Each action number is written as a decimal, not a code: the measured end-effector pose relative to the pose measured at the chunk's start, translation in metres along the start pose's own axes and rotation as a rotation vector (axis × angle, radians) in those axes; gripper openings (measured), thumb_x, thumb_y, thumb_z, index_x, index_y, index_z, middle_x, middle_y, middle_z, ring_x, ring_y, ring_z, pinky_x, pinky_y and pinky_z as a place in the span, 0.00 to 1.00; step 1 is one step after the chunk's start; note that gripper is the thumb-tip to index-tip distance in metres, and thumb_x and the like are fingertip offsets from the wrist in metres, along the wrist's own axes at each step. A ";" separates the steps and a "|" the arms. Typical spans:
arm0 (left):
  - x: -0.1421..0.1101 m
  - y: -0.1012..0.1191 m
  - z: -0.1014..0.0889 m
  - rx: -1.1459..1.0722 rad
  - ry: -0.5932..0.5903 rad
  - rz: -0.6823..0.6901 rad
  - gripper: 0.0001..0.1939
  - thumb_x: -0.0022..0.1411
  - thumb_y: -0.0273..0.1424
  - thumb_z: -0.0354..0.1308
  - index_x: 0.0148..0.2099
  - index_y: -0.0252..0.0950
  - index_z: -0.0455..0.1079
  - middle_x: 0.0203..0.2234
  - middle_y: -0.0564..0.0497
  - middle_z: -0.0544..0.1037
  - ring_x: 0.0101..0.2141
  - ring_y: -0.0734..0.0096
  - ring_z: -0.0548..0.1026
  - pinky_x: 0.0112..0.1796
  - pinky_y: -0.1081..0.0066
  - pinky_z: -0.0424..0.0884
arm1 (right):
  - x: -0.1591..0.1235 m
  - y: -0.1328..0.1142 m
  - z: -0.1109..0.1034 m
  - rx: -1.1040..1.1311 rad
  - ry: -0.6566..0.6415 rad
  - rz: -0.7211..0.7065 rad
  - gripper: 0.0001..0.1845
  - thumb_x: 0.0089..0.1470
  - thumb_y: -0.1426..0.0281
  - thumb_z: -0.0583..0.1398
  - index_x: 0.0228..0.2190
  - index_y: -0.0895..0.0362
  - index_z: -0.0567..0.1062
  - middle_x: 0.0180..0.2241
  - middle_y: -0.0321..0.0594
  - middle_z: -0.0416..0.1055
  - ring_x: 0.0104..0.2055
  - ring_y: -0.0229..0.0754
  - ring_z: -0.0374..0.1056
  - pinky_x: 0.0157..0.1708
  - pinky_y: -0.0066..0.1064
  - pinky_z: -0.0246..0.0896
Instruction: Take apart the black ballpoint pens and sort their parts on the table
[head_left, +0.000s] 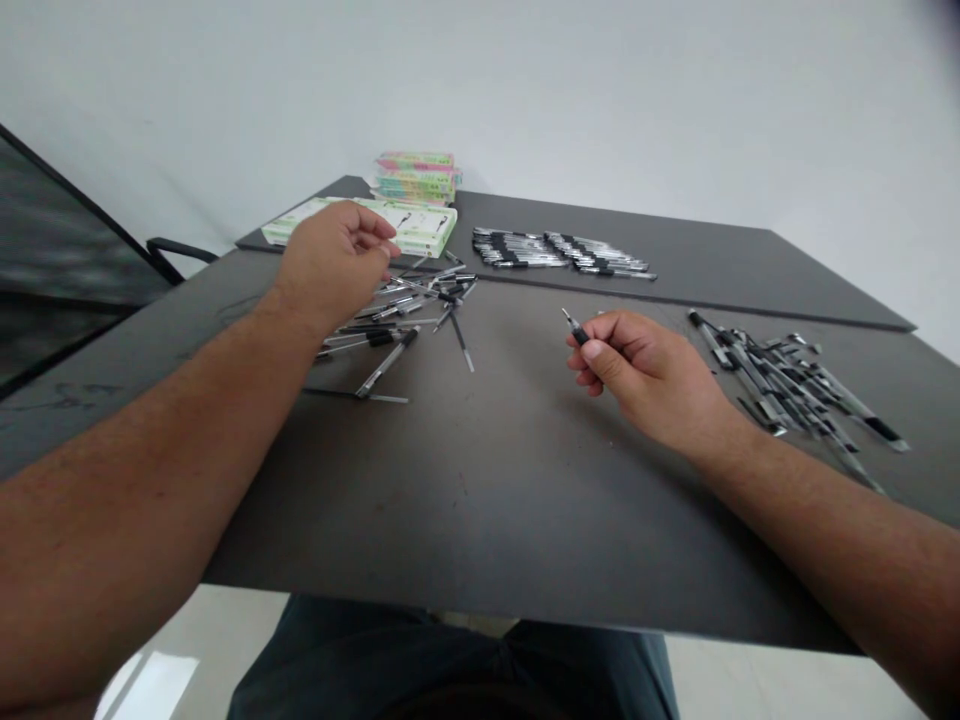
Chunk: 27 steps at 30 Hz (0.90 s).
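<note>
My right hand (645,375) is closed on a pen (577,330) with a black grip. Its pale metal tip points up and to the left, while the rest of the barrel is hidden in my palm. My left hand (337,255) hovers over a loose pile of pens and thin refills (397,310) on the left. Its fingers are loosely bent and a little apart, with nothing visible in them. To the right of my right hand lies another jumbled heap of clear pens with black grips (795,385).
Two neat rows of pens (559,252) lie on a raised dark panel (697,255) at the back. A green-white box (427,230) sits behind my left hand, with a stack of colourful boxes (416,178) beyond. A chair armrest (180,248) stands left of the grey table (480,500).
</note>
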<state>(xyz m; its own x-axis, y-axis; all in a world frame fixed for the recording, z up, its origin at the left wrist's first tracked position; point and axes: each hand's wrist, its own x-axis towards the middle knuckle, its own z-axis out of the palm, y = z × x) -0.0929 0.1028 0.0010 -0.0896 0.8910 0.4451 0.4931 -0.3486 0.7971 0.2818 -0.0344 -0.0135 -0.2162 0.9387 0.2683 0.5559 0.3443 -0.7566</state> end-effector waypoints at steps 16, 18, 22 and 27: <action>0.009 -0.015 -0.013 0.334 -0.196 0.043 0.08 0.56 0.21 0.67 0.34 0.40 0.83 0.22 0.56 0.77 0.33 0.61 0.74 0.50 0.63 0.75 | -0.001 0.003 -0.001 -0.016 -0.009 0.023 0.12 0.75 0.58 0.63 0.45 0.52 0.81 0.37 0.41 0.84 0.33 0.46 0.79 0.36 0.41 0.72; 0.006 -0.015 -0.008 0.376 -0.249 0.101 0.08 0.56 0.24 0.66 0.36 0.41 0.85 0.26 0.53 0.81 0.37 0.56 0.79 0.52 0.61 0.77 | -0.001 0.002 -0.001 -0.029 -0.006 0.014 0.12 0.75 0.57 0.63 0.44 0.52 0.81 0.36 0.41 0.85 0.33 0.47 0.78 0.36 0.41 0.71; 0.000 -0.014 0.006 0.513 -0.405 0.309 0.15 0.59 0.29 0.63 0.45 0.44 0.89 0.40 0.47 0.90 0.50 0.48 0.85 0.62 0.52 0.76 | 0.000 0.000 0.000 -0.070 0.000 0.000 0.11 0.74 0.58 0.63 0.43 0.51 0.81 0.35 0.41 0.85 0.32 0.47 0.78 0.35 0.41 0.70; -0.009 -0.012 0.022 0.612 -0.499 0.510 0.24 0.68 0.30 0.57 0.60 0.37 0.86 0.60 0.38 0.87 0.64 0.43 0.80 0.69 0.44 0.70 | 0.000 0.001 0.000 -0.074 -0.016 0.016 0.11 0.74 0.59 0.63 0.43 0.52 0.81 0.36 0.42 0.85 0.33 0.48 0.79 0.37 0.42 0.70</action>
<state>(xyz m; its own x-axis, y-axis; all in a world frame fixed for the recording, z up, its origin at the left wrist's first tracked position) -0.0788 0.1055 -0.0211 0.5742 0.7438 0.3422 0.7524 -0.6442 0.1375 0.2820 -0.0342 -0.0144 -0.2196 0.9439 0.2466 0.6167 0.3302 -0.7146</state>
